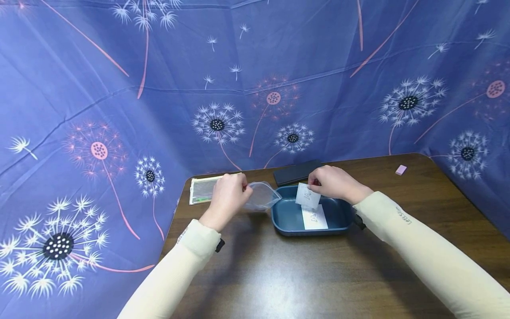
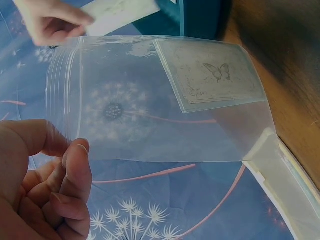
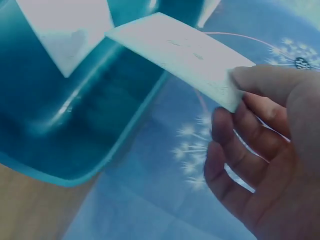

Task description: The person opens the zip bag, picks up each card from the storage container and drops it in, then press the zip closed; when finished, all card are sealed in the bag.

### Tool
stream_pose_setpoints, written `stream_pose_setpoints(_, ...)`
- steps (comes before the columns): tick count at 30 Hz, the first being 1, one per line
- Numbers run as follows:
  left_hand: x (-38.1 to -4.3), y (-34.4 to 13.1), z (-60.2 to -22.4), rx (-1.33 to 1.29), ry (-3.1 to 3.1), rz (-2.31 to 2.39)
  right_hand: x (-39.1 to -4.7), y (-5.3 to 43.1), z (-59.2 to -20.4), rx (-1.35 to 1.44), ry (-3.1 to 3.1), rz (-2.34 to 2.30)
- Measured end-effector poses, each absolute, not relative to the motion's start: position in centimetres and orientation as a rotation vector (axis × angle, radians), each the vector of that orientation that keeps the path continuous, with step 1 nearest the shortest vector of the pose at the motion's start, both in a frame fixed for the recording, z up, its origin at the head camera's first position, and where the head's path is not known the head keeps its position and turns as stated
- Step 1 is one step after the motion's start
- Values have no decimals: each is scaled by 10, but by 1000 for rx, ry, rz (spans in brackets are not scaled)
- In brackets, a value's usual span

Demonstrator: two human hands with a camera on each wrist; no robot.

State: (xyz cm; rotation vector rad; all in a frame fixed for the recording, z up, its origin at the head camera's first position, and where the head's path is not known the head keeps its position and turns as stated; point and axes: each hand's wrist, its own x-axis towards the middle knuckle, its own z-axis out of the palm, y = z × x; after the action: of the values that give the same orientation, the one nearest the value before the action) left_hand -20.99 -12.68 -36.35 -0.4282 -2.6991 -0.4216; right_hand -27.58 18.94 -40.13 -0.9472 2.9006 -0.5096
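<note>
My left hand [image 1: 230, 196] pinches a clear zip bag [image 2: 130, 100] near its ribbed zip end. Inside the bag, at the far end from the fingers, lie pale paper cards [image 2: 215, 75], the top one printed with a butterfly. Between thumb and fingers, my right hand [image 1: 336, 182] holds a small white paper card [image 1: 307, 195] by one edge, tilted above the dark teal tray [image 1: 284, 218]. A second white card [image 1: 314, 218] with dark marks lies in the tray, partly behind the held one in the head view.
Behind the tray lies a flat black object [image 1: 295, 173]. A pale-edged pouch [image 1: 198, 189] with something green showing rests at the table's left back. A small pink block [image 1: 401, 170] sits at the back right. Patterned blue cloth [image 1: 255, 79] hangs behind the wooden table [image 1: 255, 270].
</note>
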Motion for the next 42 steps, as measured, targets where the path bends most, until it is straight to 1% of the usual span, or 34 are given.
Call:
stream_pose_setpoints(4,-210,-126,-363,-415,-2703,-421,-270,188,-385,-1010,2989,-612)
stream_pose_setpoints(8,-211,-125,-363,-413,-2701,-420,-262,182,-365,-1135,3084,-684)
stream_pose_setpoints(15,-211,-125,-363,-429,-2690,-423,-242,163,-332,-1315,3175,-853)
stream_pose_setpoints(21,-212,-126,-363,-430,-2681,-420,-227,146,-315,-1487,3156,-966)
stream_pose_setpoints(26,-212,-126,-363,-427,-2684,-408,-222,135,-318,-1567,3097,-1045)
stream_pose_setpoints(35,-211,-126,-363,-422,-2694,-406,-222,118,-350,-1496,3033,-1048)
stream_pose_setpoints(42,-212,-127,-365,-426,-2691,-398,-223,113,-354,-1545,3028,-1129)
